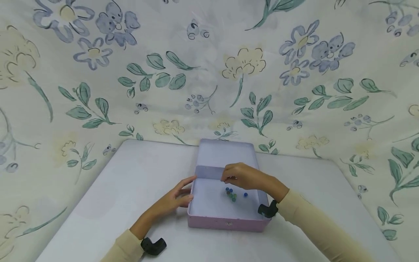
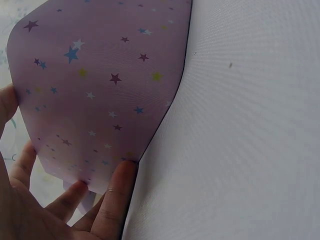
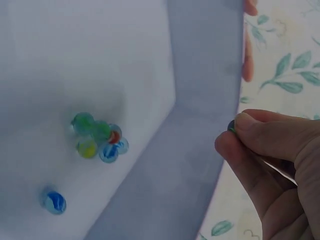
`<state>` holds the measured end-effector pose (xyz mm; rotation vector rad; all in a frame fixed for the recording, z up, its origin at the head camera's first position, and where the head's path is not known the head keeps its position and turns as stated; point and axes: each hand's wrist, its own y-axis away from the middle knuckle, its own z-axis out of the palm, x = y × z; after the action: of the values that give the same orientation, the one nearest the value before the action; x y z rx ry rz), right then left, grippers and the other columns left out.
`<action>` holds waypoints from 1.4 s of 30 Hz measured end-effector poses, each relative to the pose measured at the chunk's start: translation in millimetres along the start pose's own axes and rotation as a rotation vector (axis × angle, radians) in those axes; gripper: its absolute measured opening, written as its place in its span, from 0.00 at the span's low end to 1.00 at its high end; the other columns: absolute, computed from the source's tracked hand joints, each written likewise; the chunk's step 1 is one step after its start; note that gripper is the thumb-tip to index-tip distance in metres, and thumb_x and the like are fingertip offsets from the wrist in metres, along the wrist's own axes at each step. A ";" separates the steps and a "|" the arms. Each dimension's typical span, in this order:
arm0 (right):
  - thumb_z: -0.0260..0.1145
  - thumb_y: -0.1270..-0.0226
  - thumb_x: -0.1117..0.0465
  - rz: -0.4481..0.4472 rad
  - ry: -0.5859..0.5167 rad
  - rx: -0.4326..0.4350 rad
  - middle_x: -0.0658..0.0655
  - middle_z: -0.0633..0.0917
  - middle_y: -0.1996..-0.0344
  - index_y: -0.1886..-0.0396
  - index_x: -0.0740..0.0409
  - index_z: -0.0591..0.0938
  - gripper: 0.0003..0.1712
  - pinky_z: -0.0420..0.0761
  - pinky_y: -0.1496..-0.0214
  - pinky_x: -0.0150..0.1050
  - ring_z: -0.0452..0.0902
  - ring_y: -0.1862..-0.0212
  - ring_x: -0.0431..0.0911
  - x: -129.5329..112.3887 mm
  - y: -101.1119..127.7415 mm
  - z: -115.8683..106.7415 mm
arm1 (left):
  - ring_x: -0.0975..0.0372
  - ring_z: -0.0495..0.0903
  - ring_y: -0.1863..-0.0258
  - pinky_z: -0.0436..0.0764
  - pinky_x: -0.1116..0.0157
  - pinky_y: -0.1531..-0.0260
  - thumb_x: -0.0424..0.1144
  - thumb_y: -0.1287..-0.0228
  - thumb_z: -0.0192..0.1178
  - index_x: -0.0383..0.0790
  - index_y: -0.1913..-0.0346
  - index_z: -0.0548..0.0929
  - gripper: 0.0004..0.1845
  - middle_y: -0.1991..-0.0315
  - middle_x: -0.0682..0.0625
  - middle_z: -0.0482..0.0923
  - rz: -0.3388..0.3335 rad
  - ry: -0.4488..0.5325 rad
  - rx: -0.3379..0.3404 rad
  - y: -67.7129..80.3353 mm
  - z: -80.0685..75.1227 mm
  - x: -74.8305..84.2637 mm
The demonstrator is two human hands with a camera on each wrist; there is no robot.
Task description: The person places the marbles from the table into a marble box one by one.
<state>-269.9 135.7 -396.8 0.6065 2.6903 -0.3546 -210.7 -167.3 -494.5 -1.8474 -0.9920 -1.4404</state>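
A pinkish-purple box [image 1: 212, 222] stands on the table with its lid [image 1: 226, 151] raised at the back. My right hand [image 1: 243, 175] is over the back part of the box and pinches a dark marble [image 3: 231, 126] between thumb and fingertip. Below it, several glass marbles [image 3: 101, 131] lie clustered on the box floor, green, yellow and blue, one with red in it. A single blue marble [image 3: 54, 201] lies apart from them. My left hand [image 1: 175, 197] touches the box's left side with spread fingers; its star-printed wall [image 2: 100, 90] fills much of the left wrist view.
The white table [image 1: 147, 160] extends to both sides of the box. Behind it hangs a flower-patterned cloth [image 1: 209, 72]. Each wrist wears a black strap-like device [image 1: 153, 246].
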 end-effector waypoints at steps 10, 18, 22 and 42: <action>0.68 0.35 0.70 0.082 0.045 -0.104 0.53 0.88 0.63 0.59 0.62 0.89 0.07 0.81 0.59 0.21 0.81 0.63 0.35 2.6 -9.8 24.5 | 0.33 0.54 0.26 0.84 0.51 0.45 0.40 0.24 0.52 0.55 0.20 0.51 0.35 0.19 0.41 0.39 -0.018 0.000 0.014 0.6 1.4 1.7; 0.68 0.34 0.70 0.106 0.084 -0.155 0.52 0.88 0.62 0.59 0.60 0.89 0.08 0.81 0.59 0.20 0.82 0.61 0.36 6.9 -9.1 39.4 | 0.32 0.53 0.25 0.83 0.50 0.44 0.41 0.25 0.52 0.53 0.20 0.50 0.36 0.18 0.42 0.37 -0.023 0.003 0.008 0.1 2.2 2.4; 0.69 0.35 0.70 0.078 0.121 -0.158 0.52 0.88 0.63 0.60 0.59 0.90 0.07 0.81 0.58 0.20 0.83 0.61 0.36 9.2 -8.9 45.6 | 0.32 0.54 0.26 0.84 0.50 0.44 0.41 0.25 0.52 0.53 0.20 0.50 0.36 0.18 0.42 0.38 -0.024 -0.001 0.013 0.1 2.4 2.3; 0.70 0.36 0.67 0.120 0.110 -0.195 0.51 0.87 0.64 0.60 0.58 0.89 0.07 0.81 0.57 0.21 0.80 0.62 0.33 13.4 -6.6 53.7 | 0.32 0.54 0.26 0.83 0.50 0.44 0.40 0.25 0.52 0.55 0.20 0.51 0.36 0.18 0.43 0.38 -0.020 0.000 0.011 0.3 2.5 2.2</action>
<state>-268.8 117.8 -449.6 0.7436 2.7322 -0.0269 -208.9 -165.0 -493.0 -1.8346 -1.0186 -1.4443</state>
